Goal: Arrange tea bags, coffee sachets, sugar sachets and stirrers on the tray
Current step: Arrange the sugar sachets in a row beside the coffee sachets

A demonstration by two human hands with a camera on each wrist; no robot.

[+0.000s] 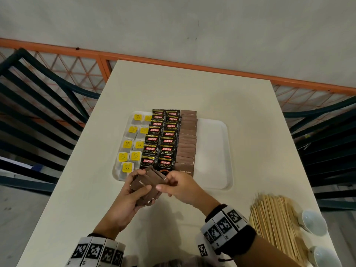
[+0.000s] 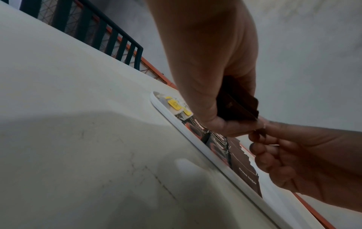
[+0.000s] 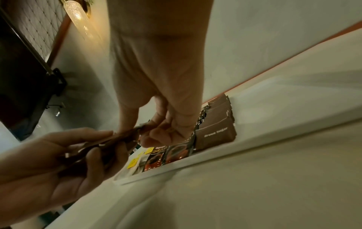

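A white tray [image 1: 213, 151] lies mid-table. It holds tea bags [image 1: 133, 143] with yellow tags on the left, two columns of black coffee sachets [image 1: 161, 139] in the middle, and a column of brown sugar sachets [image 1: 186, 143] to their right. My left hand [image 1: 133, 191] grips a small stack of brown sugar sachets [image 1: 148, 185] just in front of the tray's near edge. My right hand [image 1: 179, 185] pinches the corner of the top sachet in that stack. The wrist views show the same stack [image 2: 237, 105] [image 3: 109, 144] between both hands. A pile of wooden stirrers [image 1: 273, 222] lies on the table at the right.
Two white cups [image 1: 314, 222] sit beside the stirrers at the table's right edge. The tray's right third is bare. Dark slatted chairs [image 1: 38, 105] flank the table on both sides, and an orange rail [image 1: 173, 62] runs behind it.
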